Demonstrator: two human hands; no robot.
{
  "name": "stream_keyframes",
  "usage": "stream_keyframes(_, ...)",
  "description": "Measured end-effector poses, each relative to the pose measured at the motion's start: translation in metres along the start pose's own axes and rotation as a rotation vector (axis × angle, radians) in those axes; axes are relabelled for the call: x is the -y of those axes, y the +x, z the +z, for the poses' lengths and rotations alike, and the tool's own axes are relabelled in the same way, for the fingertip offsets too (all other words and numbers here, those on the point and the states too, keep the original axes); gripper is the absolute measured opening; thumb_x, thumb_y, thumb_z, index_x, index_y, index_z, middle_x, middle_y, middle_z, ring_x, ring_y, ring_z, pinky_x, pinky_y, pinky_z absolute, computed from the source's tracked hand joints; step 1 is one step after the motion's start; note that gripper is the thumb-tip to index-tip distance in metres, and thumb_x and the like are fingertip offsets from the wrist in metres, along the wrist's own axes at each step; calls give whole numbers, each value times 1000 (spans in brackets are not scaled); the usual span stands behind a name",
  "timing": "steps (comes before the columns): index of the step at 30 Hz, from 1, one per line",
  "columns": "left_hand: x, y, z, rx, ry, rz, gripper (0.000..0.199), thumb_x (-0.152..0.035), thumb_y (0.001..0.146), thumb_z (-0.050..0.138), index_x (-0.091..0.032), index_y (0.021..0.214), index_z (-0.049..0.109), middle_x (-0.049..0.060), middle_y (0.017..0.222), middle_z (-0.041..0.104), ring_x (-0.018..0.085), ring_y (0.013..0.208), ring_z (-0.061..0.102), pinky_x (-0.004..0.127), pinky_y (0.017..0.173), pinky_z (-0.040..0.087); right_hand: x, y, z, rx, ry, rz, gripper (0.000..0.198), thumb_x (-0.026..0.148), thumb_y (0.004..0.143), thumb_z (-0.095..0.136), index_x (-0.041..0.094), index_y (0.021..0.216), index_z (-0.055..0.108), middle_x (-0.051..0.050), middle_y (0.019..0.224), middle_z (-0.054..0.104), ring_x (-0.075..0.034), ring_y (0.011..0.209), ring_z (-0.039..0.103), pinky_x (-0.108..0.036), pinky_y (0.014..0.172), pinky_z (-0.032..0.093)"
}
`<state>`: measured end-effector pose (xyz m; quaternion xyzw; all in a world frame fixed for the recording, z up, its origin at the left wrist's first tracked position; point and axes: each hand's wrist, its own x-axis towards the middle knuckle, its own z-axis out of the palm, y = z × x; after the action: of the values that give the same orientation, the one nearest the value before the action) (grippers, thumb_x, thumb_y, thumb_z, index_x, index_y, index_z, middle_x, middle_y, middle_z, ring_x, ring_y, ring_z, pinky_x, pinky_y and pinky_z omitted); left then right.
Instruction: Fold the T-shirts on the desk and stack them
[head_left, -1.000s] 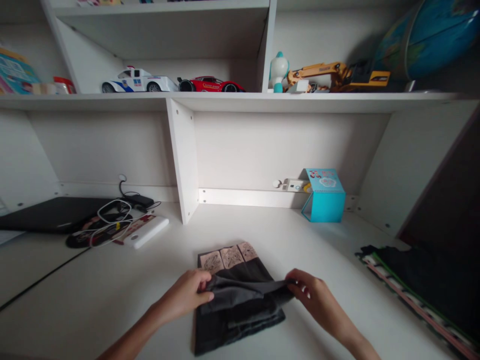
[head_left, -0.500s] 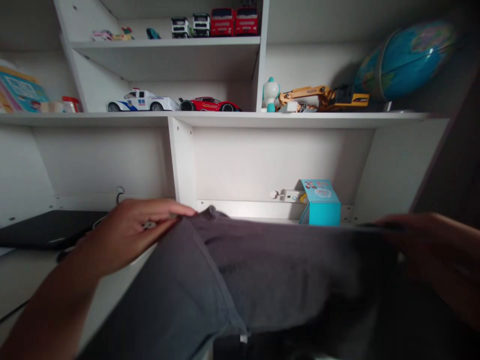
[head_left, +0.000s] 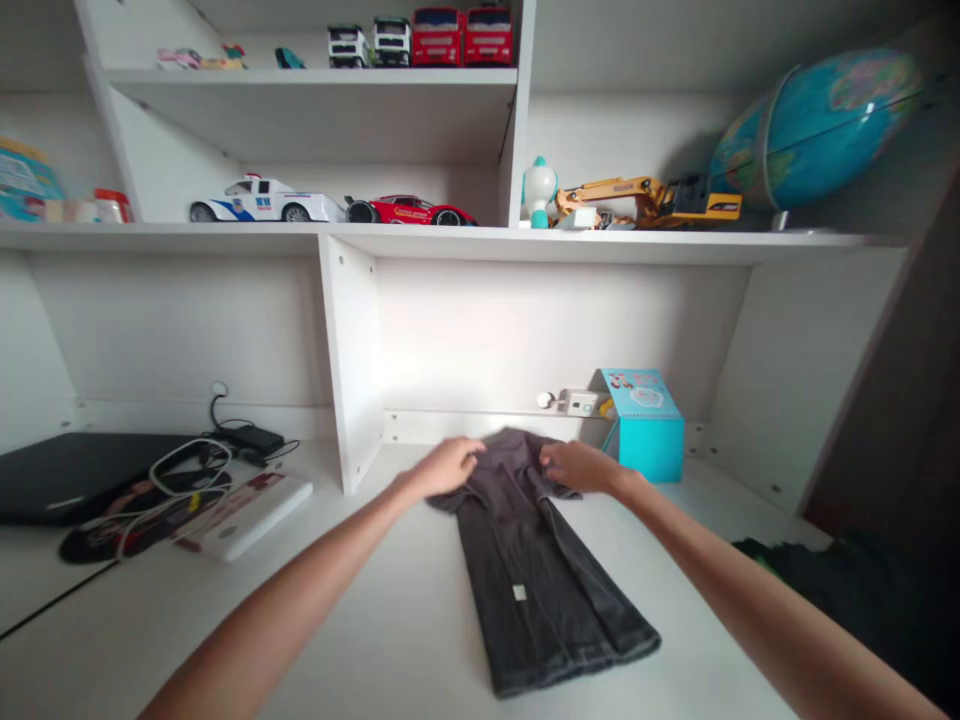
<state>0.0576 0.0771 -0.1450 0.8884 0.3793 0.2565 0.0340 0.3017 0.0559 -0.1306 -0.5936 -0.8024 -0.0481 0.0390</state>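
A dark grey short-sleeved T-shirt [head_left: 525, 540] lies lengthwise on the white desk, its hem towards me and its collar end near the back. Seams show on its surface, and a small white tag [head_left: 519, 592] sits on its lower half. At the shirt's left shoulder area, my left hand [head_left: 450, 466] has its fingers closed on the cloth. My right hand [head_left: 579, 467] pinches the opposite shoulder area, fingers curled into the fabric. Folds run between both hands, and the fingertips partly disappear into the cloth.
Close to my right hand stands a blue desk calendar [head_left: 651, 445], by a power strip [head_left: 581, 402]. Left are a black laptop [head_left: 75, 475], tangled white cable [head_left: 161, 485] and white box [head_left: 247, 515]. Dark cloth [head_left: 840, 580] lies right. Toys and a globe [head_left: 817, 130] fill shelves above.
The T-shirt was held up close to me, stretched between both hands. Now it lies spread on the desk, and my hands are farther forward and closer together.
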Motion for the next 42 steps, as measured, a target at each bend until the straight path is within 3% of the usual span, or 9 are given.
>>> stream_keyframes(3,-33,-35,57,370,-101,331,46,-4,70,50,-17,114,57,7,118,58,18,108,53,27,95,39,-2,-30,49,233,28,-13,26,34,83,58,15,101,57,-5,100,60,-16,87,58,-36,76,48)
stream_keyframes(6,-50,-62,81,468,-120,390,49,-5,68,53,-18,115,56,8,113,58,19,102,55,27,91,41,-9,-67,81,286,48,78,35,31,71,68,11,98,58,-11,93,63,-24,84,60,-35,68,45)
stream_keyframes(10,-45,-77,75,422,-65,296,35,-7,75,49,-21,105,60,4,91,60,16,84,58,23,75,45,-21,-105,104,180,113,166,12,17,79,48,16,83,59,-11,87,64,-26,82,59,-32,65,38)
stream_keyframes(16,-36,-96,44,289,-48,201,19,-6,73,46,-19,82,56,3,99,54,14,83,55,21,73,40,-49,-121,119,-43,323,347,19,17,84,31,17,81,50,-9,74,60,-22,72,59,-31,63,37)
stream_keyframes(20,-27,-119,22,250,-113,55,19,-4,70,44,-18,80,51,0,87,55,12,74,53,20,68,39,-54,-136,116,-104,588,451,26,26,86,25,17,99,45,-4,68,57,-18,62,59,-28,57,43)
stream_keyframes(26,-25,-155,17,298,-62,-42,50,2,62,42,-24,104,51,-1,94,55,14,84,54,20,71,40,-35,-170,102,81,1024,181,48,47,87,34,27,130,27,-4,99,58,-15,77,63,-27,66,50)
stream_keyframes(30,-42,-170,26,243,167,66,57,7,61,42,-25,105,55,2,109,52,17,95,53,25,77,40,-29,-171,113,27,627,114,46,36,77,51,21,120,45,-5,95,53,-14,69,59,-29,68,50)
stream_keyframes(35,-62,-188,32,79,299,221,11,-14,80,52,-21,84,59,1,89,59,16,81,53,29,72,37,-8,-159,113,-62,416,54,51,27,76,53,24,126,43,-9,109,48,-18,84,56,-32,81,44)
stream_keyframes(42,-65,-201,27,-54,300,182,21,-11,87,42,-19,85,61,1,75,62,15,72,54,30,67,36,0,-141,95,-89,309,70,29,7,72,41,22,84,62,-3,83,60,-17,74,59,-28,69,42)
